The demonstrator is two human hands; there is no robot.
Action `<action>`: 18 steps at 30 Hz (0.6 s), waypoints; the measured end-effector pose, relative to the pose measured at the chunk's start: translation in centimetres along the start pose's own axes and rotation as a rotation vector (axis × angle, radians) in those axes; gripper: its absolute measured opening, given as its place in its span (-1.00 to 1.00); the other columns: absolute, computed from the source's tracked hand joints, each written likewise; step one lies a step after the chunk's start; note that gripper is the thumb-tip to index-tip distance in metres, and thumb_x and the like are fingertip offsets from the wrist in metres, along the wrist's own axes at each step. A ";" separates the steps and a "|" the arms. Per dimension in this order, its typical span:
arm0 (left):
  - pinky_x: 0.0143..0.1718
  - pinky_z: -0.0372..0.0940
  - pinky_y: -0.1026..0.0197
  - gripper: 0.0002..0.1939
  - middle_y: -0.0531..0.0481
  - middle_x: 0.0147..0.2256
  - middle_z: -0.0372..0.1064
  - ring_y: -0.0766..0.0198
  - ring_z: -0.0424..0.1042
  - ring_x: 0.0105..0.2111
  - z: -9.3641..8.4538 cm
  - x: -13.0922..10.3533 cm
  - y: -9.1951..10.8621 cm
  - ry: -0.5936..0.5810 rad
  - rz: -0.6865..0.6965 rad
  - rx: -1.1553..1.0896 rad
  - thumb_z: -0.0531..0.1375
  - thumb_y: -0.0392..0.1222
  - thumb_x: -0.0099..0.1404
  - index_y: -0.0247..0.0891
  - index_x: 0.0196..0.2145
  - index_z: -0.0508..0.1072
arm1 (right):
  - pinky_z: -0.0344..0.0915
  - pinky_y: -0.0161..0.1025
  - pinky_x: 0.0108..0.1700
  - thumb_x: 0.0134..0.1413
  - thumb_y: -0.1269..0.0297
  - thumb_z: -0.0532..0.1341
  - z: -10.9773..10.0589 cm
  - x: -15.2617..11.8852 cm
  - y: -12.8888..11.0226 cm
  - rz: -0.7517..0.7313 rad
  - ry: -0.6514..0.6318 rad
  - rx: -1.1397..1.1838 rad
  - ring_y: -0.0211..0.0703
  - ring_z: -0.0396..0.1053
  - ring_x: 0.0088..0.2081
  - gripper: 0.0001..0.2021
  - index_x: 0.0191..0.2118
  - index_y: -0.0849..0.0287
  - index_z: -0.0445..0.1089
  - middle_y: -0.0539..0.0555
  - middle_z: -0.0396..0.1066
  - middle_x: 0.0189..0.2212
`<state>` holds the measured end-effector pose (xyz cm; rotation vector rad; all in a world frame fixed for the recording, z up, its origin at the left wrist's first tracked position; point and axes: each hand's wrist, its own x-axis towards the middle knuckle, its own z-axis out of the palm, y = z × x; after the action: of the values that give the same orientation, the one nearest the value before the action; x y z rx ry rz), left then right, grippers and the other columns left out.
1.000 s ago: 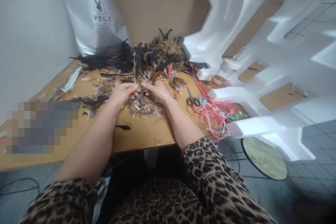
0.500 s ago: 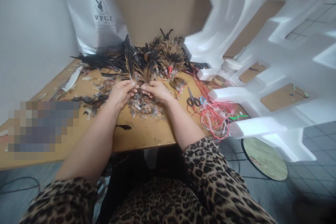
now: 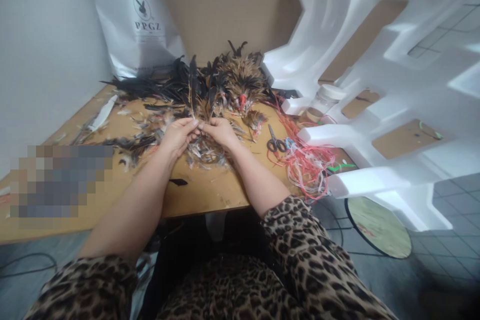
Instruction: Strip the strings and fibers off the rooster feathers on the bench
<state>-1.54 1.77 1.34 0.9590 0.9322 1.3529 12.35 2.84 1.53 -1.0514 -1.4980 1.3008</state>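
My left hand [image 3: 180, 136] is closed in a pinch on the quill of a long dark feather [image 3: 192, 85], which stands upright above the fingers. Touching it at the thumb tips, my right hand [image 3: 219, 132] is also pinched shut. What its fingers hold is hidden, though feathers rise just behind it. Beneath both hands lies a loose pile of small grey and brown feathers [image 3: 206, 154]. Behind them are a heap of long black feathers [image 3: 150, 87] and a bushy brown feather bundle [image 3: 243, 72] with a red bit at its base.
Scissors [image 3: 276, 141] lie to the right, beside a tangle of red and white strips [image 3: 305, 165]. White foam pieces [image 3: 352, 182] and a clear jar [image 3: 328, 97] stand farther right. A white feather [image 3: 103, 114] rests at the left, and a silvery bag [image 3: 138, 50] stands behind.
My hands have come together, so the thumbs now meet. The upright feather has shifted slightly right with my left hand, and both hands are a little nearer to me.
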 end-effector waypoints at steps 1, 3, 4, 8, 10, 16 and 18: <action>-0.63 0.20 0.50 -0.86 0.03 -0.60 0.36 0.50 0.30 -0.62 0.0 0.0 0.0 -0.002 -0.006 -0.002 0.33 -0.25 -0.04 -0.36 -0.49 0.48 | -0.14 -0.44 -0.67 -0.17 -0.04 0.27 -0.1 0.0 0.0 -0.005 -0.004 -0.020 -0.49 -0.05 -0.73 -0.60 -0.57 0.25 0.29 -0.16 0.10 -0.80; -0.62 0.20 0.50 -0.85 0.02 -0.59 0.37 0.51 0.30 -0.62 0.1 0.0 -0.1 -0.005 -0.016 -0.001 0.33 -0.25 -0.05 -0.37 -0.48 0.49 | -0.13 -0.45 -0.65 -0.17 -0.03 0.27 -0.2 0.1 0.0 -0.014 -0.014 -0.047 -0.49 -0.04 -0.72 -0.61 -0.57 0.26 0.30 -0.15 0.12 -0.79; -0.61 0.20 0.49 -0.84 0.02 -0.59 0.37 0.51 0.30 -0.62 0.1 0.0 -0.2 -0.003 -0.019 0.004 0.33 -0.25 -0.05 -0.37 -0.47 0.49 | -0.12 -0.45 -0.64 -0.17 -0.02 0.27 -0.3 0.0 0.0 -0.018 -0.017 -0.054 -0.49 -0.03 -0.71 -0.62 -0.56 0.27 0.30 -0.15 0.14 -0.78; -0.62 0.19 0.48 -0.83 0.02 -0.61 0.35 0.51 0.29 -0.63 0.1 0.0 -0.2 0.028 -0.010 0.045 0.34 -0.24 -0.06 -0.37 -0.48 0.48 | -0.10 -0.45 -0.63 -0.16 0.01 0.28 -0.5 -0.3 -0.6 -0.019 -0.025 -0.090 -0.50 -0.01 -0.71 -0.63 -0.56 0.28 0.32 -0.14 0.16 -0.76; -0.63 0.17 0.49 -0.83 0.03 -0.60 0.35 0.51 0.28 -0.63 0.0 0.1 0.0 0.038 0.012 0.043 0.34 -0.24 -0.06 -0.37 -0.47 0.49 | -0.11 -0.45 -0.64 -0.13 -0.01 0.26 -0.6 -0.5 -0.9 -0.014 -0.052 -0.107 -0.49 -0.02 -0.72 -0.62 -0.56 0.28 0.32 -0.15 0.13 -0.78; -0.64 0.14 0.48 -0.82 0.06 -0.57 0.33 0.49 0.28 -0.60 -1.3 0.5 1.1 0.093 0.043 -0.073 0.33 -0.23 -0.07 -0.33 -0.47 0.46 | -0.13 -0.43 -0.68 0.00 0.01 0.19 -1.2 -0.8 -1.6 0.081 -0.309 0.032 -0.50 -0.06 -0.75 -0.63 -0.43 0.30 0.40 -0.12 0.22 -0.74; -0.63 0.15 0.46 -0.83 0.09 -0.57 0.32 0.49 0.30 -0.59 -1.6 0.6 1.3 0.093 0.063 -0.110 0.33 -0.25 -0.07 -0.31 -0.47 0.45 | -0.13 -0.44 -0.68 -0.01 0.05 0.21 -1.3 -0.8 -1.6 0.107 -0.350 0.036 -0.51 -0.06 -0.74 -0.65 -0.40 0.32 0.41 -0.10 0.28 -0.70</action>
<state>-3.51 2.40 2.00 0.8533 0.8941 1.4968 13.74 2.22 3.16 -0.9239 -1.6839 1.6462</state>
